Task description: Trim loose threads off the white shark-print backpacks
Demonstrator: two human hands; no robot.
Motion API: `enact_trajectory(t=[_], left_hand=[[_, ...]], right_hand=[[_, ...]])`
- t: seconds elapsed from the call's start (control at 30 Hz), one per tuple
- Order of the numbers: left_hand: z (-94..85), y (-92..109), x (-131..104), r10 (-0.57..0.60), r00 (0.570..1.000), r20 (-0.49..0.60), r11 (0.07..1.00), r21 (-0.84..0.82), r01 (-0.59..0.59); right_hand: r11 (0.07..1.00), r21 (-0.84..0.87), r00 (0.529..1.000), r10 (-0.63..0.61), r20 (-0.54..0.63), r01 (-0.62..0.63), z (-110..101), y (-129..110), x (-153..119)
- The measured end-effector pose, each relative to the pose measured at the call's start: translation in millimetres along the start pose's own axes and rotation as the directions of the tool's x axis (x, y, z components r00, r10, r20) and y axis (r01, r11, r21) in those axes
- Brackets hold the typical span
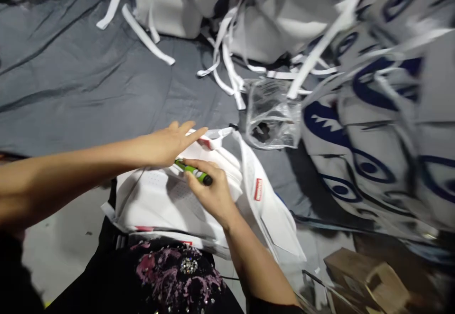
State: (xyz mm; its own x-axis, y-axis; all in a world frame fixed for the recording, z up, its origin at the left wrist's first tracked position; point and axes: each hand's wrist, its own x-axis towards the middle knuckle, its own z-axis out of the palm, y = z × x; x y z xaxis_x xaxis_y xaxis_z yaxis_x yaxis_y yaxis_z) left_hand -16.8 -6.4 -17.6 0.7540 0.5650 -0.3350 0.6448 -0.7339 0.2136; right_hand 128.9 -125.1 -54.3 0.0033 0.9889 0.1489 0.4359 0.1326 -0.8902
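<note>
A white backpack (167,200) with red labels lies in front of me, partly against my lap. My left hand (174,143) rests across its top, fingers stretched out and apart, near the top loop (216,139). In my right hand (213,186) is a short green stick-like tool (195,170) with a black end, held along the bag's upper edge. Its far tip is by my left palm, and I cannot tell its exact kind. One white shoulder strap (259,193) hangs to the right.
Grey cloth (88,81) covers the table. Several white bags (170,5) with loose straps line the back. A clear plastic bag (275,115) with small black pieces lies beyond the backpack. Blue-printed grey bags (366,162) are piled at right, above a cardboard box (355,276).
</note>
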Motion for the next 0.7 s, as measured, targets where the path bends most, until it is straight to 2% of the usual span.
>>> enact_trajectory(t=[0.13, 0.2, 0.27, 0.33, 0.4, 0.43, 0.47, 0.5, 0.53, 0.6, 0.7], left_hand=[[4.4, -4.0, -0.2, -0.032, 0.999, 0.014, 0.999, -0.016, 0.032], [5.1, -6.1, 1.2, -0.03, 0.999, 0.02, 0.999, -0.031, 0.031], [4.5, -6.7, 1.7, -0.022, 0.999, 0.026, 0.999, -0.044, 0.023], [4.5, -6.6, 1.7, -0.028, 0.999, 0.035, 0.998, -0.05, 0.029], [6.8, -6.9, 1.7, -0.032, 0.999, 0.035, 0.998, -0.053, 0.034], [9.2, -7.4, 1.8, -0.034, 0.999, 0.029, 0.998, -0.052, 0.036], [12.4, -8.2, 2.1, -0.033, 0.999, 0.018, 0.998, -0.051, 0.034], [16.2, -9.4, 2.5, -0.032, 0.999, 0.003, 0.998, -0.049, 0.032], [20.4, -10.9, 3.2, -0.031, 0.999, -0.013, 0.998, -0.046, 0.03], [27.8, -14.2, 5.0, -0.033, 0.999, -0.032, 0.999, -0.038, 0.031], [32.1, -16.6, 6.6, -0.047, 0.999, -0.025, 0.998, -0.039, 0.046]], right_hand=[[1.0, 0.007, 1.0, -0.005, 0.024, 0.005, 4.6, -1.6, 0.9], [1.0, -0.021, 1.0, -0.01, 0.027, 0.011, -6.2, -9.4, -0.6], [0.999, -0.013, 0.999, -0.045, -0.016, 0.044, -32.1, -18.5, -2.8], [0.997, 0.013, 0.987, -0.078, -0.141, 0.081, -71.1, -18.3, 0.1], [0.995, -0.085, 0.936, -0.072, -0.345, 0.045, -113.6, 0.5, 13.1], [0.975, -0.216, 0.907, -0.046, -0.418, -0.05, -132.7, 17.2, 23.4], [0.9, -0.395, 0.904, -0.001, -0.427, -0.185, -149.0, 37.5, 35.5], [0.745, -0.589, 0.926, 0.105, -0.363, -0.315, -162.1, 59.9, 48.7], [0.532, -0.759, 0.926, 0.253, -0.279, -0.374, -171.9, 82.7, 62.4], [0.405, -0.829, 0.904, 0.348, -0.249, -0.385, -182.6, 123.5, 87.9], [0.335, -0.868, 0.892, 0.393, -0.225, -0.367, -182.2, 161.6, 113.2]])
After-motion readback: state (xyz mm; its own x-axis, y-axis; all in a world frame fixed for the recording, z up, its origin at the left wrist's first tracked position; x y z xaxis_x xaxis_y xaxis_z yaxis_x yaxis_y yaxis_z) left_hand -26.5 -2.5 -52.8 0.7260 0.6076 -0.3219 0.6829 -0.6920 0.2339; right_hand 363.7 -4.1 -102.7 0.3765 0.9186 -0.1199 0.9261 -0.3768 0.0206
